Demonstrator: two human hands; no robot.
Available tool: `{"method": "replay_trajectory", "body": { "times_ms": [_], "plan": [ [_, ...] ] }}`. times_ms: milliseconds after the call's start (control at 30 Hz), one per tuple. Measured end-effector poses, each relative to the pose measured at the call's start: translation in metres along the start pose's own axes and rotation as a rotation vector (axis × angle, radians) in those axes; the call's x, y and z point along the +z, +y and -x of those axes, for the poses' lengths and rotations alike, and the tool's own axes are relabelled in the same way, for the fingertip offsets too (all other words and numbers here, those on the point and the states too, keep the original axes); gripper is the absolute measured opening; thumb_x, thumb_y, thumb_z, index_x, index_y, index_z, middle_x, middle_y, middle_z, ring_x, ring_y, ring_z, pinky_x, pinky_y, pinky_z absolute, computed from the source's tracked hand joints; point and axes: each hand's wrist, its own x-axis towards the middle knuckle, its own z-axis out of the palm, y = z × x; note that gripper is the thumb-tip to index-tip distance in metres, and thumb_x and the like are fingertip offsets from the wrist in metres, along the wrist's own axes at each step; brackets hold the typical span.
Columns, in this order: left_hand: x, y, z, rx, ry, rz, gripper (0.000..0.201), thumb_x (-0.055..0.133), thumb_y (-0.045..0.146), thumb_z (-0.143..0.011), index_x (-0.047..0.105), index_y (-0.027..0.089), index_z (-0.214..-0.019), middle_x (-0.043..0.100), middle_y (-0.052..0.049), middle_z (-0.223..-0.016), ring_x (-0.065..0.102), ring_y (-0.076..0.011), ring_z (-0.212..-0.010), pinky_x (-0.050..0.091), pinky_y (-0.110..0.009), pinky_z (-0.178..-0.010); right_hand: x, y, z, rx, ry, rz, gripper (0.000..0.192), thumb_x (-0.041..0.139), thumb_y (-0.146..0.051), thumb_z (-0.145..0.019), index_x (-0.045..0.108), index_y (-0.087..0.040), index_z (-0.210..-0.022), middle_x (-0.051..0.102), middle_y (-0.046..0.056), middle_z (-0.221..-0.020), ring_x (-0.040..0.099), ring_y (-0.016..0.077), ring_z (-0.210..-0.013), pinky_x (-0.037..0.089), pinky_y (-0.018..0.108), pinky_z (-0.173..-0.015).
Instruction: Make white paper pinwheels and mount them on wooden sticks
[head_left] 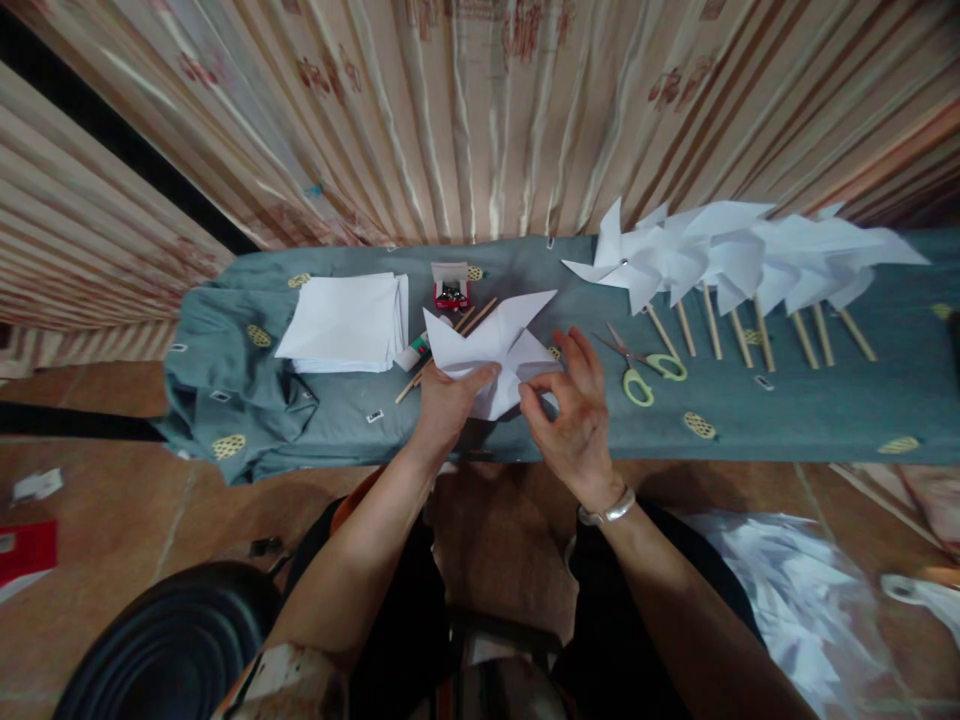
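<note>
A folded white paper pinwheel (pixel 491 352) is being gripped by both hands, left hand (pixel 448 400) and right hand (pixel 574 410), over the tabletop (pixel 787 410), near green-handled scissors (pixel 641 372).

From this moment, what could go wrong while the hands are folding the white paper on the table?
1. Only the left hand and right hand hold the folded paper; if a fingertip slips, its raised flaps may spring open.
2. The open scissors lie just beside the right hand, so a sideways move might catch a blade.
3. The small open box could be knocked over.
</note>
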Motion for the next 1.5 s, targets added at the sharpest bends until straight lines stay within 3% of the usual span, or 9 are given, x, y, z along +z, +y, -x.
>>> {"method": "replay_trajectory", "body": {
  "times_ms": [467,767,1067,1500],
  "plan": [
    [0.0027,0.0004,0.0016,0.014,-0.017,0.026,0.042,0.079,0.023,-0.058,0.072,0.018,-0.099,0.077,-0.005,-0.089,0.071,-0.0225,-0.084,0.055,-0.036,-0.084,0.0001,0.0002,0.0003,-0.014,-0.009,0.013,0.006,0.059,-0.022,-0.088,0.06,-0.021,-0.083,0.052,0.012,-0.143,0.036,0.0297,-0.142,0.039,0.056,-0.112],
    [0.0026,-0.0006,0.0022,-0.004,-0.03,0.02,0.039,0.08,0.027,-0.058,0.073,0.017,-0.095,0.077,-0.008,-0.094,0.07,-0.0245,-0.086,0.055,-0.04,-0.086,0.0018,0.0007,0.0011,0.007,-0.01,-0.007,0.003,0.061,-0.025,-0.088,0.061,-0.022,-0.088,0.052,0.011,-0.144,0.036,0.0295,-0.143,0.038,0.056,-0.112],
    [0.0034,-0.001,0.0026,-0.004,-0.007,0.005,0.041,0.081,0.025,-0.056,0.072,0.018,-0.096,0.076,-0.006,-0.093,0.071,-0.0241,-0.087,0.055,-0.038,-0.086,0.0034,0.0006,0.001,0.027,-0.005,-0.028,0.006,0.06,-0.02,-0.087,0.061,-0.022,-0.081,0.055,0.011,-0.141,0.038,0.0291,-0.141,0.039,0.055,-0.112],
    [0.0027,-0.0025,0.0031,0.009,-0.017,0.013,0.028,0.082,0.024,-0.057,0.073,0.018,-0.083,0.077,-0.006,-0.088,0.07,-0.024,-0.081,0.055,-0.039,-0.083,0.0076,-0.0002,0.0016,0.067,0.043,-0.049,0.01,0.062,-0.016,-0.083,0.058,-0.023,-0.077,0.058,0.01,-0.136,0.042,0.0285,-0.139,0.041,0.054,-0.111]
  ]
}}
